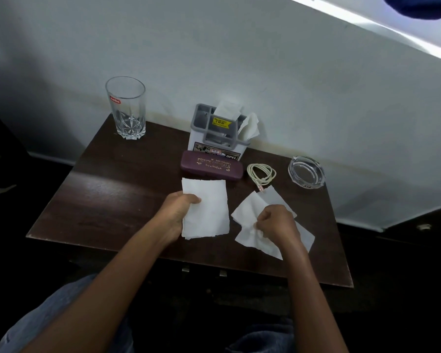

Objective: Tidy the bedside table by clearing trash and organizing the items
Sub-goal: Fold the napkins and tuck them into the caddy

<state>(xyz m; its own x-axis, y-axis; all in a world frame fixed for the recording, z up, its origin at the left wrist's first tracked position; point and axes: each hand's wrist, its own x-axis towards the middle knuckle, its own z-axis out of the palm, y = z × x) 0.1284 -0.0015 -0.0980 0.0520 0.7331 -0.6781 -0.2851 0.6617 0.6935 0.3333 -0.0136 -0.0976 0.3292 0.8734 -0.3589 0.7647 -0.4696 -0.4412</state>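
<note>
- The left hand (178,210) gripped the left edge of a flat white tissue (209,212), thumb on top and fingers curled beneath it.
- That tissue lay near the middle of the dark wooden bedside table (112,200), just in front of a maroon spectacle case (211,166).
- The right hand (275,222) was curled into a loose fist, its fingertips pinching a crumpled white tissue (248,239).
- The crumpled tissue was spread on the table to the right of the flat one, and the two did not touch.
- A coiled cream cable (258,182) lay right of the spectacle case, with its plug end touching the far corner of the crumpled tissue.
- A clear glass ashtray (306,170) sat at the far right of the table, apart from the cable.
- A grey and white organizer (194,138) with a yellow price sticker stood against the wall (239,59) directly behind the spectacle case, and white tissues (250,126) stuck out of its top.
- An upright drinking glass (126,108) with a red "cello" label stood at the far left corner, well apart from everything else.
</note>
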